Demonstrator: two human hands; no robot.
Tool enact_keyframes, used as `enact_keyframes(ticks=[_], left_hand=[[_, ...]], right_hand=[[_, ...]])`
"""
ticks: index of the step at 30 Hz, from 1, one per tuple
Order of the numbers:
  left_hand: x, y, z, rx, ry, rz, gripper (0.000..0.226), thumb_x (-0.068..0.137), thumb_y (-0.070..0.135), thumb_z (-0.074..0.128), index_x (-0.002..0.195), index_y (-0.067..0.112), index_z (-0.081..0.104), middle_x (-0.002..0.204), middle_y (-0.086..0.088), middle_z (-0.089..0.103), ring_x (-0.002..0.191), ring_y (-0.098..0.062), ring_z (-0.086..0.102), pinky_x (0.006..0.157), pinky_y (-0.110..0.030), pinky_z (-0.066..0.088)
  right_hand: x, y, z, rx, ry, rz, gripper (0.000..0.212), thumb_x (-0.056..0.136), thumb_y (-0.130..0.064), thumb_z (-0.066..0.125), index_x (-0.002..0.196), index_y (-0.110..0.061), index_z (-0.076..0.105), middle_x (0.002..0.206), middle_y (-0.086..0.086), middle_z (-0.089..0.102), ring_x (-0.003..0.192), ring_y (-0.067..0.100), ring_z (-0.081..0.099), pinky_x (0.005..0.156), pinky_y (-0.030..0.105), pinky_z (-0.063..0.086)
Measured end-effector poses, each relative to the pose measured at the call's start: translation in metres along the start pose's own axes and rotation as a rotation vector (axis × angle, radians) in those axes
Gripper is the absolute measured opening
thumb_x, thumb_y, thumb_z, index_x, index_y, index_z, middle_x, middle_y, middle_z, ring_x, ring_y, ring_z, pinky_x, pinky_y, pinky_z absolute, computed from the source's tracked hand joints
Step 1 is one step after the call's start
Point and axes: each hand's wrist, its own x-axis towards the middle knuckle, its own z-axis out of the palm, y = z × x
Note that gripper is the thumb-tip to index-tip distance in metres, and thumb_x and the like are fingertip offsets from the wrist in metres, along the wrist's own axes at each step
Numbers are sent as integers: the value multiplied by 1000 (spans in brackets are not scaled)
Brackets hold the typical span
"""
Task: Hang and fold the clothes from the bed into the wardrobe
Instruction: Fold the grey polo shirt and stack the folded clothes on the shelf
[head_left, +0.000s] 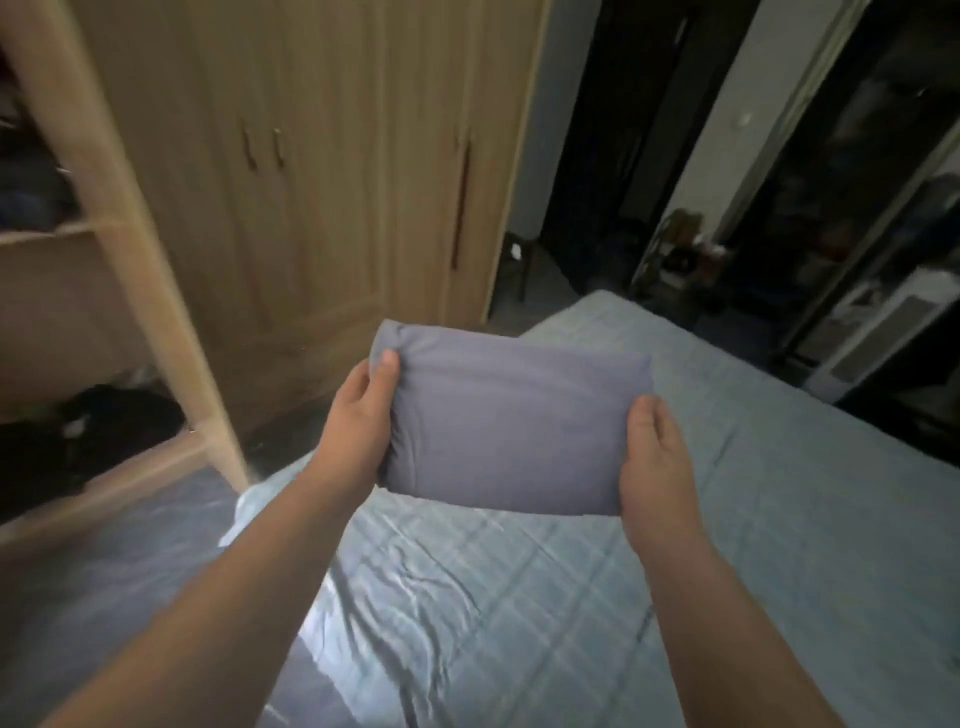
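I'm holding folded grey garment (511, 431) above bed (753, 467), left hand (358, 415) & right hand (657, 467) both gripping its ends. Fold looks done; next prob carrying it left to wardrobe (130, 270) shelf.

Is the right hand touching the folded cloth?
Touching. The head view shows the right hand gripping the folded cloth at its right edge, thumb on top.

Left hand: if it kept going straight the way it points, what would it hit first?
Probably the closed wardrobe doors ahead; the left hand carries the folded grey garment along. Depth is unclear.
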Motion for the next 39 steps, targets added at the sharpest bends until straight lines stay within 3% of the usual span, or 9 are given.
enact_keyframes(ticks=[4,7,10,13,17,20,24,31,39], left_hand=[[20,43,-94,22,212,110,22,89,62,54,91,47,71,93,19,74,87,3,69,63,-10,50],[33,63,-180,55,372,172,31,87,64,54,97,40,70,99,15,74,96,-2,68,81,-27,53],[43,79,-274,95,490,197,40,88,63,53,99,28,69,100,6,74,98,-12,69,84,-39,55],[54,101,-370,134,596,211,37,89,60,53,99,27,68,101,2,74,100,-18,69,89,-46,54],[66,132,-481,238,717,270,38,90,58,52,98,24,65,103,-8,70,95,-17,66,91,-53,52],[77,149,-540,312,781,308,33,92,56,50,97,25,62,100,-4,69,97,-22,66,86,-48,53],[98,157,-594,389,850,345,20,100,41,50,91,26,60,87,11,66,78,0,59,68,-20,47],[165,144,-675,382,930,257,16,100,44,48,94,36,60,91,21,66,84,6,62,68,-20,45],[308,125,-781,421,987,131,55,92,66,45,128,25,55,112,10,66,102,-9,63,84,-33,52]], right_hand=[[-4,-49,102,30,-136,-130,24,96,-54,40,92,-50,63,90,-48,58,87,-27,52,70,-2,39],[-20,-76,192,44,-249,-177,21,99,-51,40,97,-54,60,91,-55,53,89,-33,47,71,-7,33],[-46,-100,292,55,-353,-237,24,96,-52,38,100,-60,60,98,-42,61,93,-23,54,78,-1,38],[-76,-113,394,105,-437,-287,41,98,-50,38,122,-26,61,117,-12,66,106,-1,58,97,24,44],[-116,-131,516,152,-545,-251,41,103,-45,38,131,-21,55,129,-3,62,119,10,56,104,34,43],[-136,-147,583,170,-578,-286,25,100,-47,37,107,-39,59,102,-30,65,95,-12,58,84,9,44],[-148,-158,648,103,-587,-355,21,103,-37,35,90,-25,45,81,-37,58,77,-22,52,63,-1,35],[-142,-157,774,55,-629,-396,30,99,-43,31,87,-21,47,78,-8,56,72,4,52,64,32,34],[-91,-151,955,-36,-607,-493,30,102,-43,27,86,-24,44,70,-9,49,61,5,49,55,28,35]])
